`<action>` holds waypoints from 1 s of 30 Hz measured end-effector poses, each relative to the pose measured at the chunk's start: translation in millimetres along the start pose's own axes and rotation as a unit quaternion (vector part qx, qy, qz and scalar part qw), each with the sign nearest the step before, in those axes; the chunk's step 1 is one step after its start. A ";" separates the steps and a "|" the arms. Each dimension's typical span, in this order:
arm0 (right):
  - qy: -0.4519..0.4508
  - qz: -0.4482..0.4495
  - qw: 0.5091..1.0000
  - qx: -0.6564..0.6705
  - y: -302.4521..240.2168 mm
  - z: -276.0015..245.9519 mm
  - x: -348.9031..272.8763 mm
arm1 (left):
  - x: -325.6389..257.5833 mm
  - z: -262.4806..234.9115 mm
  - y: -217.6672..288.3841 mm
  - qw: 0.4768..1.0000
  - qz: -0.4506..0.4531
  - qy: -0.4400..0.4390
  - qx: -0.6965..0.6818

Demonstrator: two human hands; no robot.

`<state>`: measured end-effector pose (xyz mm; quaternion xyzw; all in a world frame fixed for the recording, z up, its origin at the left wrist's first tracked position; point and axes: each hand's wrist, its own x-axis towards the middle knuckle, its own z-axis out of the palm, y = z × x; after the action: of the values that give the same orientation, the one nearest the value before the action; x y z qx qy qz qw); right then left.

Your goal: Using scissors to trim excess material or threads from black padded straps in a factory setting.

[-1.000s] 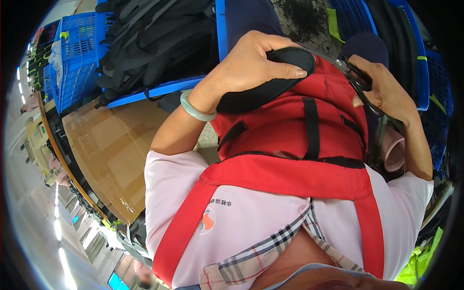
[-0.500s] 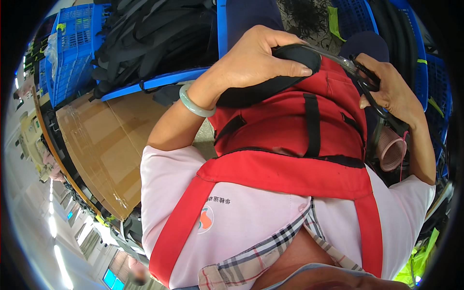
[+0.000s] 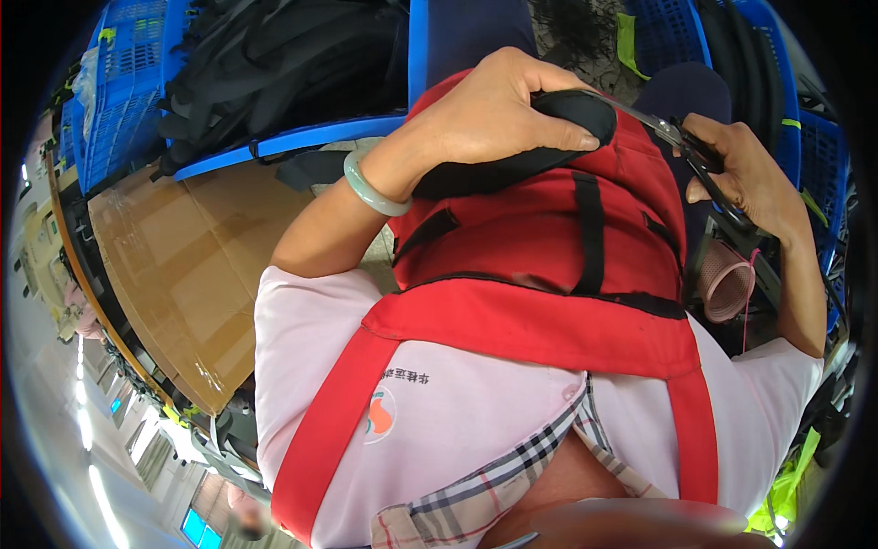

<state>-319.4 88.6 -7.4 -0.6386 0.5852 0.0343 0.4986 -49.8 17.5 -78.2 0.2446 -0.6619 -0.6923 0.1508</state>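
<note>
A black padded fabric piece (image 3: 585, 117) with a rounded end is pinched between the thumb and fingers of my left hand (image 3: 498, 110). The rest of it hangs below that palm, over the red apron (image 3: 512, 233) on my lap. My right hand (image 3: 745, 174) grips a pair of scissors (image 3: 670, 133) by its black handles. Its blades point left along the far edge of the fabric's rounded end, close to my left fingertips. The blade tips are partly hidden there, so I cannot tell whether they touch the cloth.
A blue crate (image 3: 293, 145) heaped with black strips (image 3: 283, 69) stands far left, with a cardboard box (image 3: 187, 265) nearer. More black pieces fill a blue crate (image 3: 794, 128) at the right. Dark scraps (image 3: 576, 32) litter the floor ahead. A pink perforated shoe (image 3: 722, 282) shows below my right hand.
Both hands keep their grips, and the fabric and scissors have shifted slightly right and nearer to me. The surroundings have slid a little left in view.
</note>
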 end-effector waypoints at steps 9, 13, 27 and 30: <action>-0.015 0.010 0.998 -0.061 -12.3 -12.2 -1.3 | 1.1 11.8 -2.1 1.000 0.006 -0.016 -0.003; -0.025 0.057 0.992 -0.112 -25.4 -18.4 1.0 | -0.5 11.2 -0.1 0.999 -0.003 -0.023 0.042; -0.021 0.027 0.984 -0.173 -45.9 -26.6 7.6 | 1.7 19.9 0.4 0.999 -0.029 -0.029 0.034; -0.054 0.061 0.973 -0.214 -51.1 -31.9 9.8 | 2.0 20.5 -0.7 0.998 -0.040 -0.032 0.030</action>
<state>-293.6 50.7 32.9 -0.6907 0.5741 0.2236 0.3787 -62.4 33.7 -79.1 0.2536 -0.6766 -0.6848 0.0944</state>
